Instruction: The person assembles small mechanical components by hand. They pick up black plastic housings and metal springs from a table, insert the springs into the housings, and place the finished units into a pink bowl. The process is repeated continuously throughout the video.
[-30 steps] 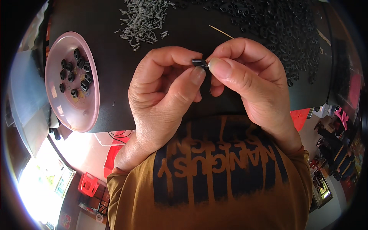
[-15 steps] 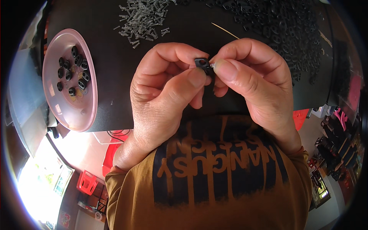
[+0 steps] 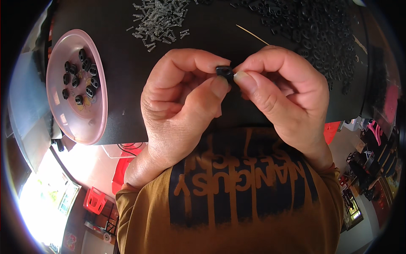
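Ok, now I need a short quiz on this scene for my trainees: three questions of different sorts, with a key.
1. Which hand has the black part above the lap pinched between its thumb and finger?

2. True or false: the pile of springs lies to the left of the thin stick on the table.

3. What lies in the pink bowl?
a) red buttons
b) small black pieces
c) silver coins

Key:
1. The left hand.
2. True.
3. b
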`<state>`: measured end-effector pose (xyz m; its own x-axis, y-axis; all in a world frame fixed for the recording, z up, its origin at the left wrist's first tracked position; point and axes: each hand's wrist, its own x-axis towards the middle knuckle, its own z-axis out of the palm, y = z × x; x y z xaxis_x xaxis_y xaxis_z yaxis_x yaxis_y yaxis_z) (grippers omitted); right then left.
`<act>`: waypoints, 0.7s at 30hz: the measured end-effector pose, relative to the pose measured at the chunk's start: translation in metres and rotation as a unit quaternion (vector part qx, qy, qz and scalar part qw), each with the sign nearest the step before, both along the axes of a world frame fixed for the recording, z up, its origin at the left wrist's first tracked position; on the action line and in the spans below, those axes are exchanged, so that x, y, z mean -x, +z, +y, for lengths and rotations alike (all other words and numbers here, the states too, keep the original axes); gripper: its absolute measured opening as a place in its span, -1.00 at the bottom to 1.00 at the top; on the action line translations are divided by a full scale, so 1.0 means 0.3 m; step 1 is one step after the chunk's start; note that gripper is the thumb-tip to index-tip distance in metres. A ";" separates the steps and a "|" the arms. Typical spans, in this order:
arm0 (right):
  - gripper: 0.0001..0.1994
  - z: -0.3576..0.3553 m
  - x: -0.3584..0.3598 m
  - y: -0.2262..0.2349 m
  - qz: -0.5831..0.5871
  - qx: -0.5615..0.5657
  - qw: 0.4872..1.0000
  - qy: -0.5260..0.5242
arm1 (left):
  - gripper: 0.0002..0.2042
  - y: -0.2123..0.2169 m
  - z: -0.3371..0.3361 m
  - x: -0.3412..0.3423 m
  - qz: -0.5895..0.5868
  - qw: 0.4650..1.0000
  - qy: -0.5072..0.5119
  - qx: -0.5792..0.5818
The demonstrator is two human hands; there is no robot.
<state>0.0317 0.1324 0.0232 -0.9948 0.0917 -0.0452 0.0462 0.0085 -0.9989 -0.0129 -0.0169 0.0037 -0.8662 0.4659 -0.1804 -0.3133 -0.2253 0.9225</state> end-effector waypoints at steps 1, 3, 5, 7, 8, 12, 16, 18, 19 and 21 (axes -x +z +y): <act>-0.93 0.005 0.001 0.003 0.014 -0.056 0.998 0.004 | -0.86 0.001 -0.002 -0.002 0.012 1.000 0.000 0.001; -0.93 0.017 0.011 -0.001 0.073 -0.129 0.988 0.030 | -0.86 0.002 -0.007 -0.004 0.036 0.999 -0.001 0.003; -0.94 0.025 0.016 0.002 0.103 -0.173 0.978 0.051 | -0.85 0.001 -0.012 0.002 0.081 0.996 -0.017 0.024; -0.94 0.030 0.017 0.006 0.102 -0.188 0.975 0.067 | -0.83 0.002 -0.021 0.009 0.112 0.992 -0.038 0.046; -0.94 0.030 0.015 0.005 0.095 -0.172 0.978 0.065 | -0.83 0.003 -0.029 0.012 0.120 0.990 -0.050 0.058; -0.94 0.034 0.009 0.010 0.072 -0.132 0.987 0.062 | -0.81 0.025 -0.032 0.018 0.142 0.981 -0.084 0.102; -0.94 0.033 0.014 0.001 0.095 -0.156 0.981 0.068 | -0.82 0.003 -0.027 0.006 0.101 0.992 -0.062 0.050; -0.94 0.028 0.013 -0.003 0.087 -0.140 0.984 0.062 | -0.82 -0.005 -0.021 0.003 0.099 0.994 -0.049 0.028; -0.94 0.025 0.012 -0.006 0.080 -0.126 0.987 0.056 | -0.83 -0.005 -0.021 0.003 0.097 0.993 -0.051 0.032; -0.93 0.019 0.008 -0.012 0.064 -0.090 0.993 0.042 | -0.84 -0.005 -0.020 0.005 0.095 0.993 -0.054 0.041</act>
